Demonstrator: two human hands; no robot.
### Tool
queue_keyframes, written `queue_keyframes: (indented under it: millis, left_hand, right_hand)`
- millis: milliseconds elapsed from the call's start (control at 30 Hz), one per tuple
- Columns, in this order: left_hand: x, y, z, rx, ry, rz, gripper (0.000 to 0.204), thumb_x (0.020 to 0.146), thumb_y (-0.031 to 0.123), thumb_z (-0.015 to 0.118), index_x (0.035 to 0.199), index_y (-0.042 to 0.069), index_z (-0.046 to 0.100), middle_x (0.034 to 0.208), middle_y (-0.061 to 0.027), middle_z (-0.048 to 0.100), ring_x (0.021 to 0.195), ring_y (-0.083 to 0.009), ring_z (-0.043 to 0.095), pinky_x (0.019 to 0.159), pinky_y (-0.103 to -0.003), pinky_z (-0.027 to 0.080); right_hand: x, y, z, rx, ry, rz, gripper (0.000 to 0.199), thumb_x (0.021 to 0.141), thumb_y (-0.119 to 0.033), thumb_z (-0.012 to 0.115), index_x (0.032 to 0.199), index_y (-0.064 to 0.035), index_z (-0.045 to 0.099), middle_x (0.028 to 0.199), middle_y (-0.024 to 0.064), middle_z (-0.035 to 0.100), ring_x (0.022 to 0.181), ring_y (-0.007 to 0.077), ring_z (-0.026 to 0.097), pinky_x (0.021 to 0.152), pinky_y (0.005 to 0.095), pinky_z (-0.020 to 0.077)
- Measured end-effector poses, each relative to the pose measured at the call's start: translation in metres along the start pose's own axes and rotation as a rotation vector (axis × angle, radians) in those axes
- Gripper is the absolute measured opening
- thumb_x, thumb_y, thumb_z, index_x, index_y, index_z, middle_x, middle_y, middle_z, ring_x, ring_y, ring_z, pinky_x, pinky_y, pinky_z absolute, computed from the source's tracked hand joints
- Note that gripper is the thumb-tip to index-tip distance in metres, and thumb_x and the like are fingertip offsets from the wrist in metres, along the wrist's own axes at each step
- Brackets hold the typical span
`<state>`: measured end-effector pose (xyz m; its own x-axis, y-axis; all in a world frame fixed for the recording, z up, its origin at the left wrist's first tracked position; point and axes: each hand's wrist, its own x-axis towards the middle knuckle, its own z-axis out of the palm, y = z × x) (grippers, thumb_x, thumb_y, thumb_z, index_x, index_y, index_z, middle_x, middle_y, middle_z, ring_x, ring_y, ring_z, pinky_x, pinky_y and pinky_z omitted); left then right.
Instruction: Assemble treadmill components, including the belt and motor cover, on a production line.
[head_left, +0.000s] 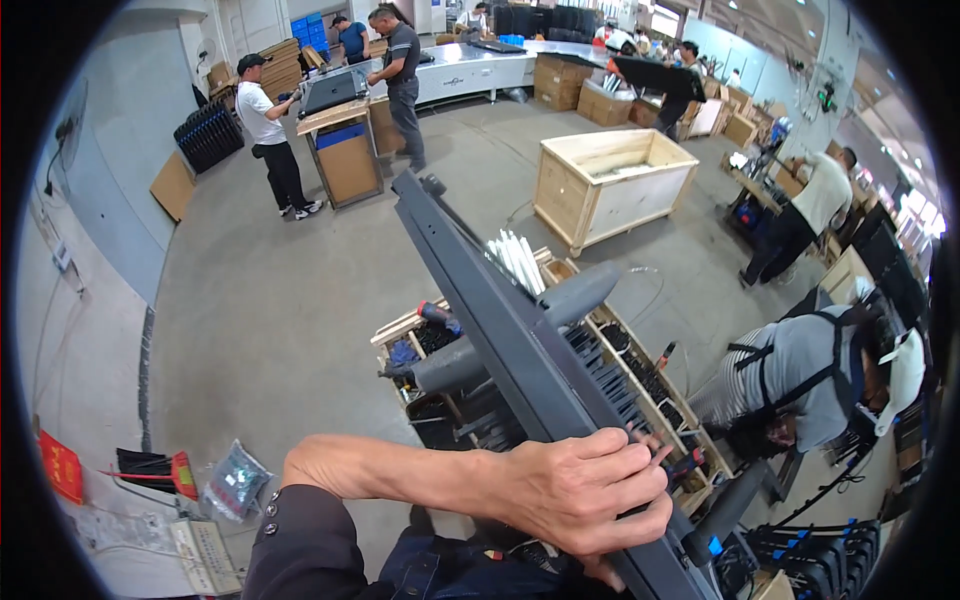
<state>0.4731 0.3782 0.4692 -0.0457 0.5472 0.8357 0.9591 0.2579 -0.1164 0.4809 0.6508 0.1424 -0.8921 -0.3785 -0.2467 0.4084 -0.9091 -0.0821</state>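
Observation:
A long dark grey metal frame (480, 310) slants from the upper middle down to the lower right in front of me. My left hand (585, 490) reaches across from the lower left, its fingers curled over the frame's near end. Of my right hand, at most small patches of skin show around that end, so its grip is hidden. Grey padded bars (585, 290) lie beneath the frame. A wooden parts rack (640, 370) under it holds dark rods and small black parts, with a red-and-blue power tool (440, 317) on its left side.
An open wooden crate (610, 205) stands ahead. Close on the right a person in grey (800, 370) bends over; black frames (815, 555) lie below. Two people work at a bench (340, 120) at far left. A plastic bag of parts (237, 480) sits on the floor.

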Motion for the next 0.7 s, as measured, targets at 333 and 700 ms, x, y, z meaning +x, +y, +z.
queue_keyframes:
  millis: [333, 700]
  left_hand:
    - [-0.077, -0.032, -0.167, 0.082, 0.267, -0.035, 0.041, 0.068, 0.039, 0.058, 0.083, 0.001, 0.062, 0.068, -0.0028, 0.047, 0.055, -0.0137, 0.047, 0.05, -0.026, 0.039]
    - [-0.252, -0.186, -0.433, 0.062, 0.381, -0.094, 0.075, 0.077, 0.078, 0.063, 0.08, 0.003, 0.064, 0.066, -0.0044, 0.053, 0.051, -0.0198, 0.053, 0.046, -0.03, 0.041]
  right_hand:
    - [-0.006, 0.081, 0.049, -0.239, 0.1, -0.104, 0.044, 0.104, -0.039, 0.043, 0.13, -0.0063, 0.056, 0.132, 0.0141, 0.059, 0.121, 0.029, 0.055, 0.107, 0.0448, 0.0454]
    - [0.076, 0.36, 0.096, -0.289, 0.208, -0.35, 0.046, 0.103, -0.043, 0.044, 0.13, -0.0071, 0.057, 0.131, 0.0148, 0.059, 0.12, 0.0294, 0.056, 0.106, 0.0454, 0.0462]
